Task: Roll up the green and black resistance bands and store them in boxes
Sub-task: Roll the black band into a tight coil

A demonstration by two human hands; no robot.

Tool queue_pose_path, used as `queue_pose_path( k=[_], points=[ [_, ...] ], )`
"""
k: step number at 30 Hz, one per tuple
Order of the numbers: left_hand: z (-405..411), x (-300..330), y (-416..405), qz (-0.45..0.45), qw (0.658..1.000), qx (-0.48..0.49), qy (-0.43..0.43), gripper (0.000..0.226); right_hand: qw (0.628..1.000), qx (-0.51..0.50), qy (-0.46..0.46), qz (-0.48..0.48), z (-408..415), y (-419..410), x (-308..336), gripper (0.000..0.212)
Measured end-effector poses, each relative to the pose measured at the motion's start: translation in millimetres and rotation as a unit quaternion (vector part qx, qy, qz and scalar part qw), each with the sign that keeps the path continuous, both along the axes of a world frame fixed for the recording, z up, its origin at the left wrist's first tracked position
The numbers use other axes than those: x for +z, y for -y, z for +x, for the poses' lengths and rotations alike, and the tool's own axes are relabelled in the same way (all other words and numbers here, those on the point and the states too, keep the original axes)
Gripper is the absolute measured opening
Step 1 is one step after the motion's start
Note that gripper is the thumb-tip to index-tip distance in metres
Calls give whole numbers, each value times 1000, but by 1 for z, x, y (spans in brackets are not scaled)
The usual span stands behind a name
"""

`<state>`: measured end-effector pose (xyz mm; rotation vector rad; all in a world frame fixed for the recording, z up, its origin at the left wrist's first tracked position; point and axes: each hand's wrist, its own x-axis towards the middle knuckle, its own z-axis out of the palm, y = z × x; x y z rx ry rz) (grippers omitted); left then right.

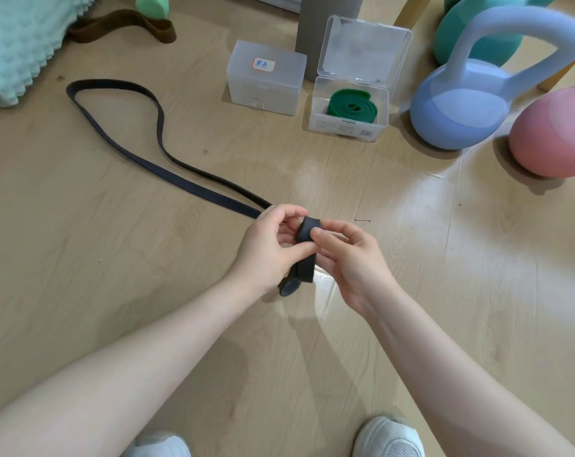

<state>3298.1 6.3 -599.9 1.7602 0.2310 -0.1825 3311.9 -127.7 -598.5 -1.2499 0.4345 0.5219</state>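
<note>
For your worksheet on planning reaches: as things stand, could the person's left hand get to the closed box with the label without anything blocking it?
Probably yes. The floor between the left hand and the closed labelled box looks bare, but that hand is gripping the black band and would have to let go first.

Both forearms are extended forward, converging at centre. Left hand (pixel 273 245) and right hand (pixel 348 258) are held fingertip to fingertip, fingers curled, thumbs pinched closed on the black band's (pixel 307 230) folded end.
</note>
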Motion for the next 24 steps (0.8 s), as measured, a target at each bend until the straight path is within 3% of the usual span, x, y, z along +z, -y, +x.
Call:
queue_pose_path(
  k=[3, 7, 11, 16, 20, 24],
  points=[
    [7, 1, -8, -115, 988, -26, -97, 38, 997, 4, 23, 72, 1, 13, -2, 24],
    [8, -2, -13, -238, 940, -55, -240, 41, 986, 54, 70, 143, -3, 18, -4, 34],
    [10, 6, -21, -313, 903, -108, -276, 42, 980, 118, 124, 102, 1, 21, -5, 29],
    [6, 5, -21, -370, 874, -114, -294, 37, 968, 183, 160, 59, 4, 30, -5, 44],
    [1, 3, -11, -386, 878, -40, -281, 11, 963, 195, 174, 68, 1, 30, -12, 28],
    [-2, 1, -10, -393, 888, -12, -240, 16, 966, 184, 172, 56, -3, 25, -18, 29]
  ],
)
